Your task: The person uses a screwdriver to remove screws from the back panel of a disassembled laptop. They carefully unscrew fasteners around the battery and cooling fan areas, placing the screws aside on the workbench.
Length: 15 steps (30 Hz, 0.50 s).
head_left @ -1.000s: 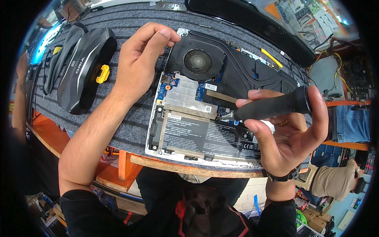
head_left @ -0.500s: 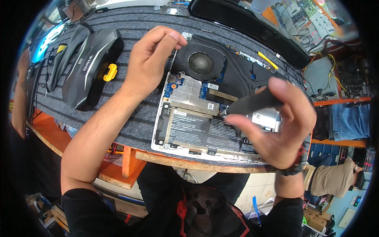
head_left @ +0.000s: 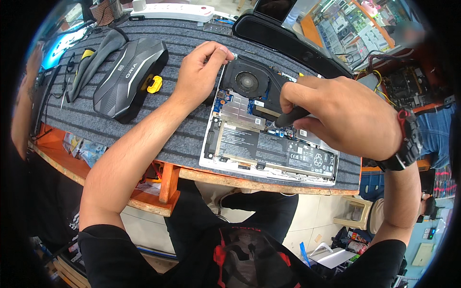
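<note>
An opened laptop (head_left: 269, 144) lies on the grey ridged mat, showing its black fan (head_left: 246, 81), metal shields and long battery. My left hand (head_left: 201, 72) has its fingers curled and closed at the upper left corner; what, if anything, is between the fingertips is hidden. My right hand (head_left: 342, 117) grips a black screwdriver (head_left: 293, 116), its tip down on the board just above the battery; much of the handle is hidden. A small yellow piece (head_left: 154, 84) sits left of my left forearm, beside a black case (head_left: 127, 77).
A black bar-shaped object (head_left: 281, 48) and white power strip (head_left: 170, 12) line the back. A grey strap (head_left: 101, 57) lies at left. The wooden bench edge (head_left: 269, 184) runs in front; another person's arm (head_left: 24, 110) shows at far left, someone seated (head_left: 377, 221) at right.
My right hand has turned over the screwdriver, back now upward, wrist higher and farther right. The view has shifted, so laptop and left hand appear slightly farther right; left hand stays at the corner.
</note>
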Each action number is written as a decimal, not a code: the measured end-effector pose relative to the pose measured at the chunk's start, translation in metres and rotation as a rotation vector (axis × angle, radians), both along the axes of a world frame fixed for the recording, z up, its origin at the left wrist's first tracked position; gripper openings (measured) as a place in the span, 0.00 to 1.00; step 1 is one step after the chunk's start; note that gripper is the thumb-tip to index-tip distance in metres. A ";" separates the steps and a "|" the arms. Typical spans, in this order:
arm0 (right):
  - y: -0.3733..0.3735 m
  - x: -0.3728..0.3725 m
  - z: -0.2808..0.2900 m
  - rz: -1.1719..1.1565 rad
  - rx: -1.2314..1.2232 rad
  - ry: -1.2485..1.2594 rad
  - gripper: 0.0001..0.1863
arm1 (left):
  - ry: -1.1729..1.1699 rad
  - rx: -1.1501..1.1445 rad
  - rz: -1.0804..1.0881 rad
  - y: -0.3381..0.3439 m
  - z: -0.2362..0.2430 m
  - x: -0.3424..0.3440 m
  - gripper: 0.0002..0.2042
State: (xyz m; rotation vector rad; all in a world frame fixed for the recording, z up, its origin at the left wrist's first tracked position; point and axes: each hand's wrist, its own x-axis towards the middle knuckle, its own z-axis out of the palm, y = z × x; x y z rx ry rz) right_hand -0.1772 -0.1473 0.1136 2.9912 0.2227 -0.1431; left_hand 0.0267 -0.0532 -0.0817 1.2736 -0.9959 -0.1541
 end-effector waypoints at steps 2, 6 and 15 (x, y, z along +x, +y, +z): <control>0.012 0.009 0.010 -0.114 -0.222 0.234 0.16 | -0.015 0.031 0.013 0.001 0.000 0.001 0.13; 0.011 0.004 0.007 -0.038 -0.119 0.103 0.16 | 0.013 0.032 0.018 0.000 0.000 0.000 0.13; 0.007 0.006 0.009 -0.083 -0.030 0.194 0.17 | -0.001 0.044 0.029 0.000 0.000 0.000 0.13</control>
